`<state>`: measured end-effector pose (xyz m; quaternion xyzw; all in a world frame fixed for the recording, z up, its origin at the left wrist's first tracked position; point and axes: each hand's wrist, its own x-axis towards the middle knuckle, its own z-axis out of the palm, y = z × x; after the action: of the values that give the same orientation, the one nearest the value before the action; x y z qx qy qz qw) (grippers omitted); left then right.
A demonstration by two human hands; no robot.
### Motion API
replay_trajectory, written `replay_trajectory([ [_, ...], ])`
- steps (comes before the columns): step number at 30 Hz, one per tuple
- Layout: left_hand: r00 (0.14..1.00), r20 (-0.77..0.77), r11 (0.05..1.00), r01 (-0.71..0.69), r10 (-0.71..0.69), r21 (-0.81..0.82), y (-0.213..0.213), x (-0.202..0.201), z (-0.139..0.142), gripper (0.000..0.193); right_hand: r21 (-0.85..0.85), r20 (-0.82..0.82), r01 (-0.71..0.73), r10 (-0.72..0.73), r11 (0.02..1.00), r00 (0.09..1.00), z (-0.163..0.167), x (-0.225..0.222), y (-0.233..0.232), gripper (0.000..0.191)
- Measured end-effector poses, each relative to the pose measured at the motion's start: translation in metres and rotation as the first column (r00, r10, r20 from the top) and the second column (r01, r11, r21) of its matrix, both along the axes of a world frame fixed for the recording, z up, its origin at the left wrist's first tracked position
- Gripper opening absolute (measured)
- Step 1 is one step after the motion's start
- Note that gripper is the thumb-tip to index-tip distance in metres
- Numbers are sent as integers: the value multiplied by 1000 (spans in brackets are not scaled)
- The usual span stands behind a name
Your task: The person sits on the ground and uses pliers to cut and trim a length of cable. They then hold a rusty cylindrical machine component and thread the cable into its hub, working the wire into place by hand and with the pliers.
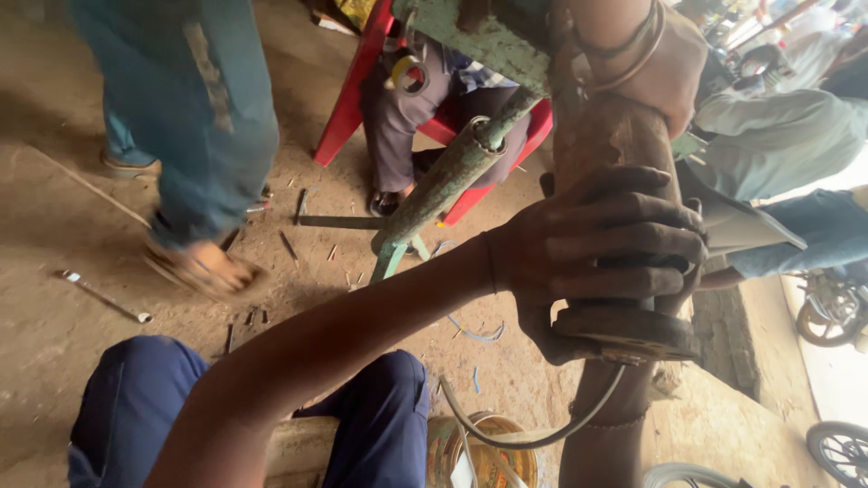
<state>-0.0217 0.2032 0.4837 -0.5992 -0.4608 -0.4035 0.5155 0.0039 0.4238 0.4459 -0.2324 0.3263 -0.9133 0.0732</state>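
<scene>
Left hand (606, 244) closed tight round a rusty tube (615, 136), fingers wrapped just above the dark disc (628, 330) at its lower end, tube held upright at right of view over the knees; right forearm (606, 443) rises behind the disc, its hand hidden, so grip can't be told. Judgement: hold low against the disc, wrist straight, as flaking rust and grime give poor purchase on a round shaft. Green pipe (452, 172) with chipped paint slants beside it, a grey wire (542, 438) loops below, dusty floor (54, 298) strewn with metal scraps.
</scene>
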Motion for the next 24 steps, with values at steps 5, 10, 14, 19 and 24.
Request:
replay_trajectory([
  [5, 1000, -6, 999, 27, -27, -26, -1, -5, 3, 45, 516, -669, 762, -372, 392, 644, -18, 22, -32, 39],
  [10, 999, -3, 987, 52, -53, -153, -8, -13, 15, 57, 494, -364, 476, -324, 727, 873, -58, -7, -24, 41],
  [14, 999, 25, 974, 48, -44, -222, -18, -15, 22, 54, 6, -403, 586, -534, 810, 743, -79, -43, -16, 26],
  [19, 1000, -3, 995, 3, -4, -95, -14, -10, 13, 51, 416, -903, 909, -116, 7, 414, -55, -13, 4, 38],
  [24, 996, 85, 998, -32, 37, -55, 6, -18, -2, 50, 434, -883, 901, -200, -5, 424, -37, -21, -2, 47],
])
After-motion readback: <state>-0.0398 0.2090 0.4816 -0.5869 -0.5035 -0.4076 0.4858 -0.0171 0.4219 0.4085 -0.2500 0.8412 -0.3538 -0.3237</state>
